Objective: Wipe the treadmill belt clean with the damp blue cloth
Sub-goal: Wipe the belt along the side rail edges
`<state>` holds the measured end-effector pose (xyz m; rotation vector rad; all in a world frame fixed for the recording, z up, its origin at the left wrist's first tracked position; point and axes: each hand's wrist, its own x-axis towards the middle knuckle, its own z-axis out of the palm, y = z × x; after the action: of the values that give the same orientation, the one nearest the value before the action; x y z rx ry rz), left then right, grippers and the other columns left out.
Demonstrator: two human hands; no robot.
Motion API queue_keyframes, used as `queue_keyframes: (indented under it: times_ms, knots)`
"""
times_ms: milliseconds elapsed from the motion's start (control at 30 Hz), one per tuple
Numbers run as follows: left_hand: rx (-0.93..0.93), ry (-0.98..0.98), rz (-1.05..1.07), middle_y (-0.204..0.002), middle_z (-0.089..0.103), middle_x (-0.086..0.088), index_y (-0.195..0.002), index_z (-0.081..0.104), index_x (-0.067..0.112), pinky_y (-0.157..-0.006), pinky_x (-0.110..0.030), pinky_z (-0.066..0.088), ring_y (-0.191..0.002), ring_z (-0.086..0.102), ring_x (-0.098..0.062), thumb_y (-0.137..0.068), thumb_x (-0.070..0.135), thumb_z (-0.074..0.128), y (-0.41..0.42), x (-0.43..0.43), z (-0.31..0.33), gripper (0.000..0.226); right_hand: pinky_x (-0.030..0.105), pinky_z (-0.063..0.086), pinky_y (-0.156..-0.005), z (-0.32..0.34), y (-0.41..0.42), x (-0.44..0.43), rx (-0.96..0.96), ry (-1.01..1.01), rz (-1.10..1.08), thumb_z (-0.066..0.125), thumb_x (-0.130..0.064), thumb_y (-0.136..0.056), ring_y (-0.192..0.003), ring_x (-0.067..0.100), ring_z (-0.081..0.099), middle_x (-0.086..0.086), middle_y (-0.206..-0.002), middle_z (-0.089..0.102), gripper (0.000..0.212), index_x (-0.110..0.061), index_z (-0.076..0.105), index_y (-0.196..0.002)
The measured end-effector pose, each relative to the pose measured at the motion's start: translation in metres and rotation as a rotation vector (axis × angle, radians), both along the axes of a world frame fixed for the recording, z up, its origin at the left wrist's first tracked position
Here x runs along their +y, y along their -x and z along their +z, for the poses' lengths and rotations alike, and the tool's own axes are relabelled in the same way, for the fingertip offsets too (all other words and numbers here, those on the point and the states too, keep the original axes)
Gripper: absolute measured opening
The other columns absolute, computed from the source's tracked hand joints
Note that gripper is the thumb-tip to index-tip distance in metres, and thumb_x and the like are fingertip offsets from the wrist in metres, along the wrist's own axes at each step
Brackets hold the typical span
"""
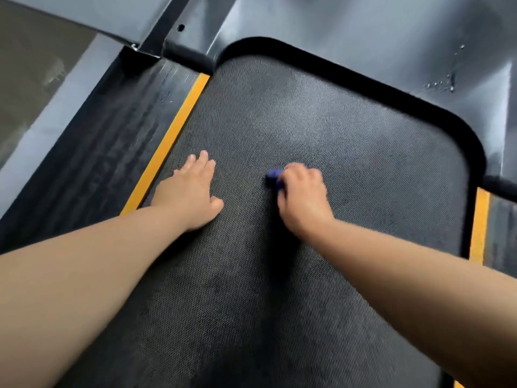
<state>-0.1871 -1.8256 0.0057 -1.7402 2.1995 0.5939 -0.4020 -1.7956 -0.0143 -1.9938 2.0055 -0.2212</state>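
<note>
The dark textured treadmill belt (349, 152) fills the middle of the view. My right hand (303, 196) grips a bunched blue cloth (274, 177) and holds it down on the belt near its centre; only a small part of the cloth shows past my fingers. My left hand (188, 196) lies flat on the belt with straight fingers, close to the left edge. Darker patches mark the belt between and below my arms.
Yellow strips (167, 144) run along both sides of the belt, the right one (479, 225) partly seen. A ribbed black side rail (106, 152) lies to the left. The grey motor cover (363, 37) curves round the belt's far end. A floor shows at far left.
</note>
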Motion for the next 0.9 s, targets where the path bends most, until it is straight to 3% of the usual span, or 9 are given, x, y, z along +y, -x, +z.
queue_keyframes:
  times_ms: [67, 133, 300, 367, 467, 533, 667, 767, 900]
  knots:
    - [-0.043, 0.003, -0.042, -0.159, -0.003, 0.000, -0.149, 0.011, 0.015, -0.102, -0.044, 0.038, -0.146, 0.002, -0.021, -0.091, 0.041, 0.043, 0.003, -0.006, 0.003, 0.071, 0.048, 0.047, -0.083, 0.000, 0.015, 0.022, 0.039, -0.030, 0.365, 0.047, -0.037, -0.086, -0.099, 0.033, 0.050, 0.004, -0.117, 0.056, 0.027, -0.016, 0.055, -0.099]
    - [-0.043, 0.015, -0.022, -0.159, 0.002, -0.006, -0.147, 0.015, 0.012, -0.106, -0.048, 0.032, -0.146, 0.006, -0.026, -0.090, 0.041, 0.044, 0.008, -0.009, 0.004, 0.070, 0.046, 0.048, -0.084, -0.005, 0.056, 0.024, 0.152, -0.008, 0.382, 0.040, -0.046, -0.083, -0.097, 0.035, 0.054, 0.005, -0.114, 0.059, 0.038, -0.016, 0.057, -0.098]
    - [-0.009, 0.056, -0.141, -0.159, -0.007, -0.007, -0.151, 0.009, 0.025, -0.117, -0.047, 0.006, -0.146, -0.004, -0.027, -0.093, 0.038, 0.043, 0.031, -0.003, -0.006, 0.068, 0.045, 0.038, -0.092, -0.004, 0.070, -0.005, 0.165, -0.039, -0.520, 0.047, -0.038, -0.093, -0.115, 0.036, 0.040, 0.012, -0.129, 0.045, 0.035, -0.014, 0.052, -0.119]
    - [0.037, 0.041, -0.145, -0.159, -0.006, -0.005, -0.151, 0.011, 0.023, -0.117, -0.047, 0.008, -0.146, -0.004, -0.029, -0.093, 0.035, 0.043, 0.039, -0.003, -0.007, 0.068, 0.045, 0.040, -0.091, 0.003, 0.044, -0.003, 0.202, -0.072, -0.350, 0.049, -0.035, -0.093, -0.115, 0.035, 0.040, 0.010, -0.129, 0.044, 0.033, -0.016, 0.052, -0.121]
    - [0.049, 0.042, -0.164, -0.159, -0.006, -0.004, -0.151, 0.011, 0.019, -0.117, -0.046, 0.007, -0.146, -0.005, -0.028, -0.092, 0.032, 0.044, 0.044, -0.004, -0.006, 0.069, 0.048, 0.048, -0.081, 0.001, 0.053, 0.040, 0.112, -0.028, 0.329, 0.047, -0.034, -0.089, -0.100, 0.034, 0.050, 0.007, -0.119, 0.054, 0.029, -0.016, 0.058, -0.109]
    - [0.043, 0.050, -0.254, -0.159, -0.006, -0.004, -0.151, 0.010, 0.020, -0.118, -0.044, 0.007, -0.146, -0.004, -0.026, -0.092, 0.030, 0.046, 0.048, -0.003, -0.004, 0.070, 0.047, 0.049, -0.082, -0.004, 0.096, 0.062, 0.151, -0.053, 0.462, 0.041, -0.037, -0.086, -0.098, 0.034, 0.056, 0.005, -0.117, 0.058, 0.033, -0.018, 0.059, -0.107]
    - [0.054, 0.041, -0.410, -0.159, -0.008, -0.002, -0.151, 0.007, 0.022, -0.118, -0.040, 0.004, -0.146, -0.005, -0.020, -0.092, 0.029, 0.046, 0.066, 0.004, 0.000, 0.071, 0.047, 0.043, -0.087, -0.007, 0.162, 0.048, 0.272, -0.015, -0.133, 0.038, -0.039, -0.087, -0.104, 0.039, 0.050, 0.012, -0.116, 0.054, 0.039, -0.015, 0.058, -0.110]
    - [0.060, 0.031, -0.392, -0.160, -0.006, -0.003, -0.151, 0.009, 0.020, -0.118, -0.041, 0.004, -0.146, -0.004, -0.021, -0.091, 0.025, 0.045, 0.080, 0.010, -0.002, 0.070, 0.047, 0.041, -0.090, -0.001, 0.124, 0.025, 0.256, -0.066, -0.485, 0.050, -0.030, -0.092, -0.108, 0.040, 0.045, 0.017, -0.122, 0.048, 0.030, -0.011, 0.056, -0.113]
    - [0.074, 0.020, -0.313, -0.160, -0.004, -0.004, -0.151, 0.011, 0.019, -0.119, -0.044, 0.005, -0.146, -0.003, -0.023, -0.092, 0.032, 0.045, 0.093, 0.015, -0.002, 0.069, 0.048, 0.048, -0.080, -0.007, 0.088, 0.063, 0.126, -0.016, 0.116, 0.048, -0.031, -0.088, -0.096, 0.036, 0.050, 0.009, -0.114, 0.054, 0.025, -0.014, 0.058, -0.104]
